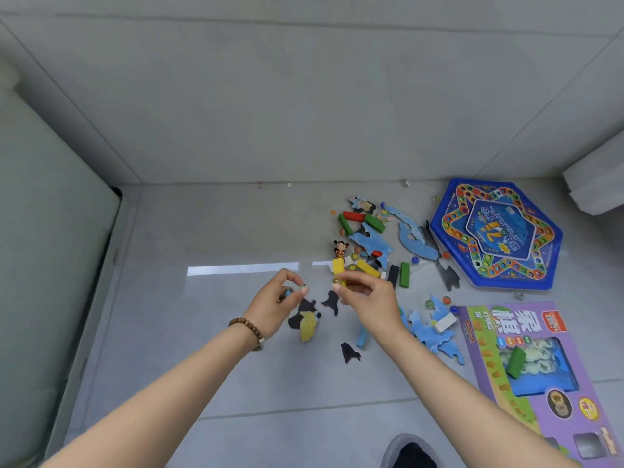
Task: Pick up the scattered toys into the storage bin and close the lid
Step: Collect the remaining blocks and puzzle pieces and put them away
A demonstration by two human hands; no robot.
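A person's two hands hover over a grey tiled floor (pixel 236 332) strewn with toys. The left hand (pixel 282 300), a beaded bracelet (pixel 248 327) at its wrist, has its fingers (pixel 303 290) pinched together on a small marble (pixel 303 285), with what looks like a second, blue marble (pixel 288 292) tucked against the palm. The right hand (pixel 366 293) likewise has its fingers closed on a marble (pixel 336 282).

Beyond the hands lie coloured wooden blocks (pixel 374 222), blue puzzle pieces (pixel 371 241), dark puzzle pieces (pixel 349 352) and a small figurine (pixel 340 248); more loose marbles sit among them. A hexagonal game board (pixel 496 234) and a purple game box (pixel 537 373) lie to the right. The storage bin and its lid are nowhere in view.

The step in hand appears to be gathering marbles, with most toys left on the floor. Marbles roll readily on smooth tile, so each is best pinched from above and cupped in the palm, then carried low to the bin, not dropped from height.
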